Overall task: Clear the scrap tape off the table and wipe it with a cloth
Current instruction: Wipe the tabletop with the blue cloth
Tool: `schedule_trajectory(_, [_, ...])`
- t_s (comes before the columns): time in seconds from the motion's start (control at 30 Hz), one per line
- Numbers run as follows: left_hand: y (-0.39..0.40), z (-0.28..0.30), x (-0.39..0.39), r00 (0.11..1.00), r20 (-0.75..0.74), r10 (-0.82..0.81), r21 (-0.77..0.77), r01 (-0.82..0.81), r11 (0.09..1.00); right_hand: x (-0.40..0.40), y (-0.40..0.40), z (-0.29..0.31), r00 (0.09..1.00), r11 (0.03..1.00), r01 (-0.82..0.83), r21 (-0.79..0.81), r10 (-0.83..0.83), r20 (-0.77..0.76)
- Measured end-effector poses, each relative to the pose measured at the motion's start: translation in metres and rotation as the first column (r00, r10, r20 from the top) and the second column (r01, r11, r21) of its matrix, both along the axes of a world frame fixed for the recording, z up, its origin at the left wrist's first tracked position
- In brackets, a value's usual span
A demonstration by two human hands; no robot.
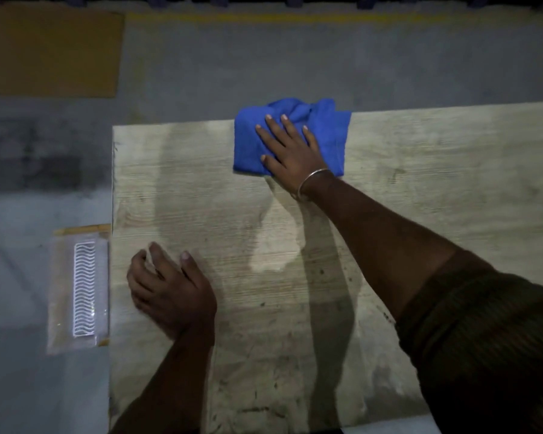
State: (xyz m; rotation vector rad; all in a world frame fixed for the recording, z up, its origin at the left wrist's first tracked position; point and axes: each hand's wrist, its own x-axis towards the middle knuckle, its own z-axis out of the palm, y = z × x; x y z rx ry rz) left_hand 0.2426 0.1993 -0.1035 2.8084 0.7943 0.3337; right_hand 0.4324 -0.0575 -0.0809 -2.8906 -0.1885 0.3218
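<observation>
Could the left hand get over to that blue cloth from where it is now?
Probably yes. The left hand rests on the table holding nothing, and the wood between it and the blue cloth looks bare. But the right hand already presses flat on the cloth.

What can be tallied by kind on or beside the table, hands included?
Hands: 2, right hand pressing flat on the cloth, left hand resting on the table
Blue cloth: 1
Bangle: 1
Clear packet beside the table's left edge: 1
Cardboard sheet on the floor: 1
Total: 6
</observation>
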Motion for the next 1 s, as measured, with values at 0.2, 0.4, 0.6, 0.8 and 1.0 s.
schedule_trajectory(0.2, [0.000, -0.003, -0.003, 0.999, 0.035, 0.005, 0.068, -0.007, 0.998, -0.078, -0.001, -0.005, 0.998, 0.999, -0.043, 0.003, 0.043, 0.051])
schedule_trajectory(0.4, [0.001, -0.005, -0.005, 0.996, 0.091, -0.006, 0.116, -0.005, 0.993, -0.237, 0.011, -0.008, 0.991, 0.996, -0.084, 0.014, 0.082, 0.102])
schedule_trajectory(0.6, [0.005, -0.008, -0.006, 0.994, 0.107, 0.005, 0.034, -0.008, 0.999, -0.421, 0.034, 0.007, 0.999, 0.992, 0.031, 0.125, -0.036, 0.040])
schedule_trajectory(0.8, [0.005, -0.002, -0.016, 0.988, 0.082, -0.135, -0.122, 0.144, 0.982, -0.498, 0.038, 0.029, 0.986, 0.972, 0.153, 0.179, -0.161, 0.031])
schedule_trajectory(1.0, [-0.040, 0.005, -0.018, 0.926, 0.217, -0.310, -0.211, 0.355, 0.911, -0.466, 0.048, 0.016, 0.950, 0.954, 0.300, 0.015, -0.298, -0.096])
